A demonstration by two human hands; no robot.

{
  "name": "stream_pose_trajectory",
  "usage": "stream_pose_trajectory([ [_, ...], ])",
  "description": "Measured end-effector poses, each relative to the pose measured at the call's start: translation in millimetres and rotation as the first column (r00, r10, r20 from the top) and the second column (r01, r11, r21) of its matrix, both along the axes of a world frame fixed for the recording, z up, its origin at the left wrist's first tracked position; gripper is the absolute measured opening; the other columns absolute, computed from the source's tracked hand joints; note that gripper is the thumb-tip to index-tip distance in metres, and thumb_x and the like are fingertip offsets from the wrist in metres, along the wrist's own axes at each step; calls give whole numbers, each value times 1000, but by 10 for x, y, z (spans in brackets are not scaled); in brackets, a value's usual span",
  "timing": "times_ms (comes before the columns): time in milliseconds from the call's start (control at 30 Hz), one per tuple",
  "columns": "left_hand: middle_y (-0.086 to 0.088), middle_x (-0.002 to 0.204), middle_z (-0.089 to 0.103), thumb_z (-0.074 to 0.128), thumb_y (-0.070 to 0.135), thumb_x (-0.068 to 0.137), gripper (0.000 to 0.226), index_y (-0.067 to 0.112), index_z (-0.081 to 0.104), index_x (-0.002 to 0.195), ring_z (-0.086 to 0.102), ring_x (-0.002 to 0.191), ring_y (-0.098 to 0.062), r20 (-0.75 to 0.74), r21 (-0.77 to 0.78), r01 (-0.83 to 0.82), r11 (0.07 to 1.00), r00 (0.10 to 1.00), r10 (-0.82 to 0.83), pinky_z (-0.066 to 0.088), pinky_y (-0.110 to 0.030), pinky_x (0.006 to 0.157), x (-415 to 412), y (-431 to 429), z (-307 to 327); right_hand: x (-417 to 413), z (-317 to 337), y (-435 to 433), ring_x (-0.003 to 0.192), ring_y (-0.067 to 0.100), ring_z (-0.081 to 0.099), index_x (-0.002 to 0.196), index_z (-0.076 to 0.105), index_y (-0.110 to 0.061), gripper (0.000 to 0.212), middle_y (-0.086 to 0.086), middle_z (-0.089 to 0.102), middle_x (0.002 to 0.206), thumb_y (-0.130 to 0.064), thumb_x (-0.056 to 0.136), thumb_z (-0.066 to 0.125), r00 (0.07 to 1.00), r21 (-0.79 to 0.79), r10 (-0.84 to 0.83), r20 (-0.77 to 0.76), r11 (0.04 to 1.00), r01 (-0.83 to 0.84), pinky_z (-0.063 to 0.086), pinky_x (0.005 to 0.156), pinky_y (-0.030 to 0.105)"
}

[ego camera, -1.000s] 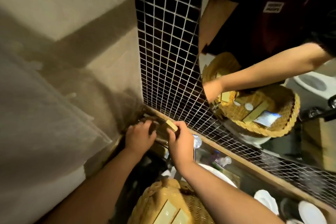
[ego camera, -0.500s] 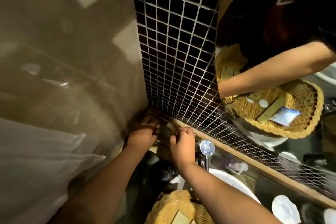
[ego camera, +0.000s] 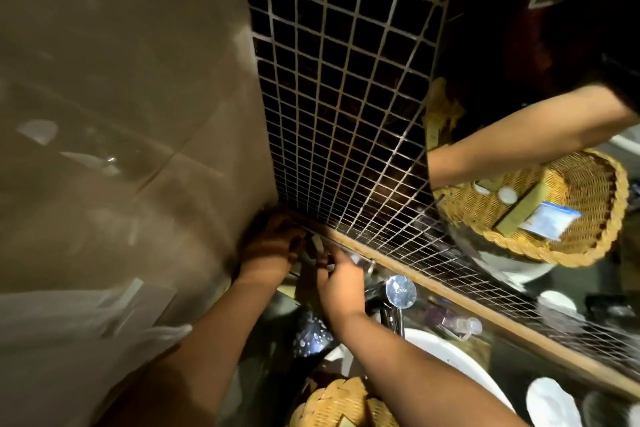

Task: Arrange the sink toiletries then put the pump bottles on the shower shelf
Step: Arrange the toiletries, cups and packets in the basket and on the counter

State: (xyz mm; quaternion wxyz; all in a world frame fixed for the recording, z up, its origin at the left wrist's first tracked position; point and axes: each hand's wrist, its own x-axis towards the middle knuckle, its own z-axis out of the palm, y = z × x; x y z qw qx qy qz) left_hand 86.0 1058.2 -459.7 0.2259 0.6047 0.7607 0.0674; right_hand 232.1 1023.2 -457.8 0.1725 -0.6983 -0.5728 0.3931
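Observation:
Both my hands are pushed into the corner where the beige wall meets the black mosaic tiles. My left hand (ego camera: 273,248) is curled in shadow against the corner. My right hand (ego camera: 341,282) reaches in beside it. The fingers of both hands close on a small pale toiletry packet (ego camera: 317,246), which stands upright against the wooden ledge (ego camera: 450,298). What lies under the hands is hidden. No pump bottle shows.
A chrome tap (ego camera: 398,295) rises just right of my right wrist, above the white basin (ego camera: 450,364). A small clear bottle (ego camera: 459,324) lies behind it. A wicker basket (ego camera: 339,406) sits at the bottom edge. The mirror (ego camera: 519,45) reflects my arm and the basket. White dishes (ego camera: 550,406) sit at the lower right.
My head has moved closer to the corner. Both hands have slid deeper into it, and the pale packet now stands against the ledge.

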Motion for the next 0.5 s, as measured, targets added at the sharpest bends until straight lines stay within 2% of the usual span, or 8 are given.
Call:
stream_pose_trajectory([
  [100,-3,145,49,61,40,93,39,26,60,129,39,134,-25,123,21,-62,998,991,59,22,-30,110,-25,16,-28,29,-49,28,97,23,67,136,59,-25,55,8,70,111,-3,86,56,999,10,8,36,1000,-8,50,90,24],
  [200,-7,146,49,64,40,92,38,28,63,128,41,134,-31,69,40,-5,999,998,2,28,-39,113,-48,-115,-189,31,-94,28,91,17,65,136,58,-28,57,6,70,108,-1,86,55,999,-2,21,40,1000,-21,46,83,16],
  [267,-6,141,53,63,38,93,31,31,65,123,46,128,-29,107,33,4,999,994,-8,32,-37,109,-51,-176,-274,37,-118,15,83,13,62,134,58,-30,57,6,70,104,0,85,54,999,-6,18,41,1000,-18,40,76,10],
  [400,3,152,42,45,34,101,41,36,49,142,41,135,-21,-11,-33,174,984,985,-174,30,-29,110,-48,-253,-439,49,-166,-6,84,13,63,133,58,-27,52,4,70,100,-3,87,55,997,-1,22,71,1000,-22,33,71,4],
  [500,-1,161,27,45,20,99,58,31,29,154,32,143,-25,-129,-56,254,966,957,-259,29,-37,115,-49,-339,-459,47,-168,-4,87,19,67,126,62,-25,44,5,70,96,-4,89,54,997,2,15,71,1000,-15,34,71,6],
])
